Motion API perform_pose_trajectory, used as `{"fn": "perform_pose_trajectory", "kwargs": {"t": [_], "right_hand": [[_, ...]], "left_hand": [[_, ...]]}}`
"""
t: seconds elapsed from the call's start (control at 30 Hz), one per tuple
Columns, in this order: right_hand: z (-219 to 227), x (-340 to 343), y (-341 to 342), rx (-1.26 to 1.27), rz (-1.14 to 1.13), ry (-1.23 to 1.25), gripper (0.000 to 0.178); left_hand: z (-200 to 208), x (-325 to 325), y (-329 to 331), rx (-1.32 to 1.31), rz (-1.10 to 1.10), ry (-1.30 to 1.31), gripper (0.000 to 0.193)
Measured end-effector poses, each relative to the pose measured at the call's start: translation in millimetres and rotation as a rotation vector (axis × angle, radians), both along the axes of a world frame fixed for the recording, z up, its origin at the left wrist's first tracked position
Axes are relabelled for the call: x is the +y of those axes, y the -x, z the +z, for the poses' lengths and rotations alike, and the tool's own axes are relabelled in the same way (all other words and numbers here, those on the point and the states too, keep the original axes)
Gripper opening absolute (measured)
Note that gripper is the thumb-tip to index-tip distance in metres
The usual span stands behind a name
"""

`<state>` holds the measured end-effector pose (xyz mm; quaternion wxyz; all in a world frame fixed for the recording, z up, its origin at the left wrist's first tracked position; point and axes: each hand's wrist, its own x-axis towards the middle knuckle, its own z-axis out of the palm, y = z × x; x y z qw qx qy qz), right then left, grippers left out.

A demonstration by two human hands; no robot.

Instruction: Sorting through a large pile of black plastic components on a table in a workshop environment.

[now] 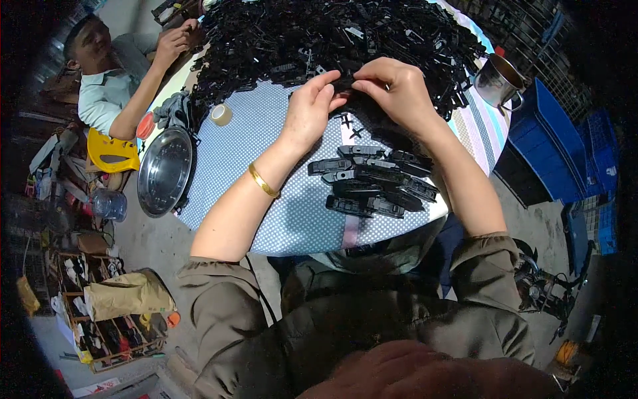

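Note:
Both my hands meet over the near edge of a big heap of black plastic parts (266, 46). Between the fingertips is a small black plastic part (346, 82), dark against the heap, so its exact shape is hard to make out. My left hand (311, 110) grips it from the left with thumb and fingers, a gold bangle on that wrist. From the right, my right hand (399, 90) pinches it between thumb and forefinger. Closer to me lies a group of long black plastic pieces (372, 176), roughly in rows. Some tiny black bits (355, 133) rest just beyond that group.
On the patterned tablecloth (239, 173) sit a tape roll (221, 116) and a shiny metal basin (166, 171) at the left. A steel mug (497, 81) stands at the right edge, beside blue crates (548, 139). Across the left side sits another person (106, 100), near a yellow stool (111, 153).

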<state>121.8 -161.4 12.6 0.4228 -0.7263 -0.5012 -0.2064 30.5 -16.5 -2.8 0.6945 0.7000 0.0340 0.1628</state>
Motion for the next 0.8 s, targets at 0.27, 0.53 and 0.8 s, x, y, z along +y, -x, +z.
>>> {"fn": "perform_pose_trajectory", "kwargs": {"t": [0.27,0.53,0.8], "right_hand": [[-3,0,-1,0.086,0.001,0.088,0.013],[-2,3,6,0.02,-0.062,0.099,0.012],[3,-2,-8,0.196,-0.087,0.02,0.023]], "left_hand": [[-3,0,1,-0.009,-0.01,-0.015,0.033],[0,0,1,-0.005,-0.126,0.06,0.036],[10,11,0,-0.009,-0.305,0.173,0.044]]}}
